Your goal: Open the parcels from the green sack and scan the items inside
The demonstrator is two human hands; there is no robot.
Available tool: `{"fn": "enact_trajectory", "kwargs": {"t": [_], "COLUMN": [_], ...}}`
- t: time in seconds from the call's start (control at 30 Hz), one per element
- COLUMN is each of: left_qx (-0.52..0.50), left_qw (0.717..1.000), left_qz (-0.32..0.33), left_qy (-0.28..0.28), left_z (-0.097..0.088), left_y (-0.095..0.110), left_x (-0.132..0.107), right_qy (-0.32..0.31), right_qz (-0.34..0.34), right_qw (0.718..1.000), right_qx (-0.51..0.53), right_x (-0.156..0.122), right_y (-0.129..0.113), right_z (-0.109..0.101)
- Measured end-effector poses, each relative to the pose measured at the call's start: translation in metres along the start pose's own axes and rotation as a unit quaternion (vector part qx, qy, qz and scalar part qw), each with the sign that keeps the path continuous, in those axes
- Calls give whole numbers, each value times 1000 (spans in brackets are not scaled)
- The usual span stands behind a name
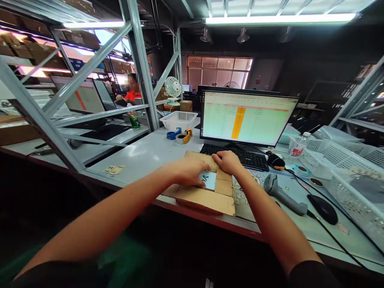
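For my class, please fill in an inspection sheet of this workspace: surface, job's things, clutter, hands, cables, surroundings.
Surface: pale table, slightly shiny.
Job's things: cardboard box with flaps spread; white item with black marking inside, partly hidden.
Clutter: blue tape dispenser, yellow tape dispenser, grey scanner, black mouse, plastic bottle.
Hands: left hand over the box opening; right hand at its far flap.
Cables: black cable trailing from the scanner.
Surroundings: lit monitor, metal shelving, fan, another person beyond.

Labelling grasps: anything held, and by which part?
Right hand touches the cardboard box at its far flap; left hand is over its opening. Grip can't be told.
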State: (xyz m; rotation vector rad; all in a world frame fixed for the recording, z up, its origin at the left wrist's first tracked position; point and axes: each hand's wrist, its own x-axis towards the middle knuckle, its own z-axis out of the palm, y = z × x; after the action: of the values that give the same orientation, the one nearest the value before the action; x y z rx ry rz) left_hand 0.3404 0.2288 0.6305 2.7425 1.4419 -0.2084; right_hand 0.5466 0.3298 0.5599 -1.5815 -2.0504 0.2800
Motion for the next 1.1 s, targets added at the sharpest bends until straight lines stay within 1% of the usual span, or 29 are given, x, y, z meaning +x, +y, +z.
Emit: {"fn": "enact_trajectory", "kwargs": {"t": [0.03, 0.1, 0.2, 0.3, 0.37, 0.43, 0.53, 0.6, 0.67, 0.7, 0.73, 0.8, 0.87, 0.9, 0.93, 1.0, 1.03, 1.07, 1.1], "left_qx": [9, 39, 75, 80, 81, 85, 87, 55, -28, -88, -158, -309, -441, -494, -537, -605, -630, -645, -649], "left_qw": [1000, 999, 996, 996, 994, 991, 987, 987, 983, 974, 956, 898, 827, 794, 765, 717, 697, 688, 688], "left_qz": [4, 0, 10, 39, 68, 92, 104, 88, 52, 33, 21, 13, 2, -11, -27, -61, -71, -71, -62], "left_qy": [-21, -38, -44, -19, 11, 39, 82, 120, 174, 208, 247, 313, 348, 355, 355, 341, 334, 326, 320], "left_z": [-6, -13, -11, -2, 6, 12, 16, 17, 20, 25, 33, 56, 86, 100, 114, 131, 136, 137, 137], "left_y": [3, 11, 18, 15, 11, 9, 8, 6, 4, 4, 4, 6, 10, 12, 14, 16, 18, 21, 25], "left_x": [7, 13, 8, 1, -2, -4, -16, -31, -48, -56, -62, -70, -71, -70, -68, -66, -66, -68, -71], "right_qy": [16, 53, 114, 172, 194, 189, 140, 101, 80, 74, 65, 28, -12, -18, -10, 22, 34, 42, 46], "right_qz": [-1, -7, -14, -14, -4, 23, 71, 90, 85, 71, 50, 10, -4, -2, 1, -12, -22, -30, -33], "right_qw": [1000, 996, 980, 946, 925, 901, 860, 845, 827, 814, 803, 792, 789, 787, 784, 778, 781, 786, 792], "right_qx": [22, 75, 164, 273, 328, 390, 485, 517, 550, 572, 591, 610, 615, 617, 621, 627, 624, 616, 608], "right_x": [-3, -7, -16, -33, -50, -70, -101, -120, -138, -146, -154, -170, -185, -191, -197, -206, -210, -214, -218], "right_y": [1, 4, 10, 22, 34, 49, 75, 89, 95, 94, 90, 75, 55, 45, 36, 22, 18, 15, 14], "right_z": [0, 0, 5, 13, 19, 26, 34, 38, 42, 44, 45, 48, 49, 48, 46, 40, 37, 34, 33]}}
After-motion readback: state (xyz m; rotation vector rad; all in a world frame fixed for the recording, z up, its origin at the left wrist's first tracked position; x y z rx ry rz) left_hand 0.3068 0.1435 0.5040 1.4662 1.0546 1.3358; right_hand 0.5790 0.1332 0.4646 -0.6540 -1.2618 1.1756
